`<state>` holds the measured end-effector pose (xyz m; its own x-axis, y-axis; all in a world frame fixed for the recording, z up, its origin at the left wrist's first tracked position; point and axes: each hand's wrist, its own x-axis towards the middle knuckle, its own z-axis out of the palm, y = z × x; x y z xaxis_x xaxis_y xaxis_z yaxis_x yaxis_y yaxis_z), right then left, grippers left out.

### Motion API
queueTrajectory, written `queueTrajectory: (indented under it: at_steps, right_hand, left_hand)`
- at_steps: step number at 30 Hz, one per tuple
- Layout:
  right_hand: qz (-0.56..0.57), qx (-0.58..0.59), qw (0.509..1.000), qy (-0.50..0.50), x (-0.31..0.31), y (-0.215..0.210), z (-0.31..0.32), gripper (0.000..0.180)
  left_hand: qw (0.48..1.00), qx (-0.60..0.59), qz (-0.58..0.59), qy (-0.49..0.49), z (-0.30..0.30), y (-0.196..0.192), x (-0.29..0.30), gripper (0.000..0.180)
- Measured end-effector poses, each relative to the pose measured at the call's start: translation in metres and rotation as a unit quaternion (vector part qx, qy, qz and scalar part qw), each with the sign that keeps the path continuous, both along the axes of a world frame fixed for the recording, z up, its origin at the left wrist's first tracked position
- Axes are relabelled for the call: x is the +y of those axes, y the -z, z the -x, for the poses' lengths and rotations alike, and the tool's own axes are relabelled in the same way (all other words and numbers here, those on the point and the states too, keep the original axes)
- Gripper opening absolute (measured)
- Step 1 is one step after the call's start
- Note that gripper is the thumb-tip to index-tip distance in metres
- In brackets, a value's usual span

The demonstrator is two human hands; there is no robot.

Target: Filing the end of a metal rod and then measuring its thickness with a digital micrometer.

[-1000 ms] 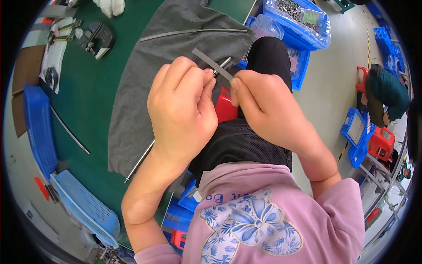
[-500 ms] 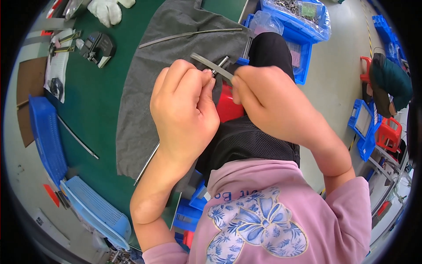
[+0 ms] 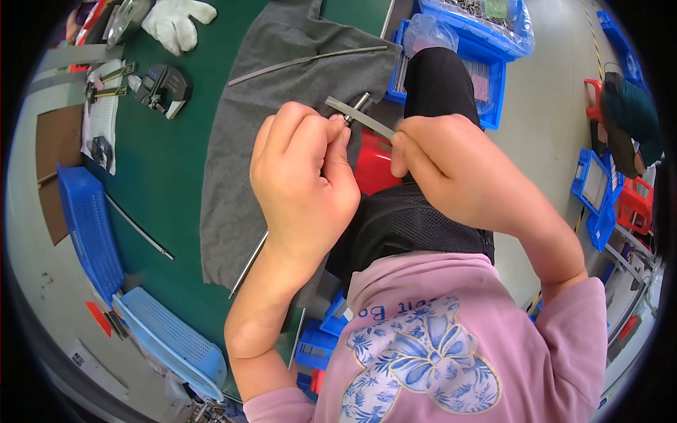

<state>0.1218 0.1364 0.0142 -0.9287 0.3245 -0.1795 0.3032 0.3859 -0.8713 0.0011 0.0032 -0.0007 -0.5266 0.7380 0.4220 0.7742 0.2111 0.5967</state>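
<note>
Cannot see the right end of the flat metal strip [image 3: 370, 123], covered by the right hand [image 3: 444, 162]. Cannot trace any join between the steel rod tip [image 3: 364, 98] and lower shaft [image 3: 249, 264] behind the left hand [image 3: 303, 169] and left forearm [image 3: 264, 303]. Can see only parts of the white glove [image 3: 176, 27] and blue bin [image 3: 479, 41], cut by the upper edge. Cannot identify the small metal pieces [image 3: 471, 8] inside, nor read the digital micrometer [image 3: 151, 83].

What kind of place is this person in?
Probably a workshop or small factory: there's a blue bin holding small metal parts, a measuring tool on a green bench, and a flat grey strip in the person's right hand.
</note>
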Motion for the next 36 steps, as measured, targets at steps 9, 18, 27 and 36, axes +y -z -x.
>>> queueTrajectory:
  at_steps: [9,18,27,36]
  right_hand:
    - [-0.005,0.015,1.000,-0.002,0.000,0.002,-0.002,0.018]
    - [-0.012,0.041,0.999,0.027,-0.016,0.018,0.001,0.021]
    - [-0.064,0.102,0.989,0.081,-0.029,0.039,0.010,0.020]
    - [-0.119,0.115,0.981,0.101,-0.036,0.044,0.007,0.018]
  left_hand:
    - [1.000,-0.002,0.002,-0.001,0.000,0.000,0.000,0.013]
    - [1.000,-0.004,0.008,-0.003,0.000,-0.001,-0.001,0.014]
    - [1.000,0.012,0.010,0.003,0.001,-0.002,-0.001,0.014]
    - [1.000,0.013,0.007,0.001,0.002,-0.002,-0.001,0.015]
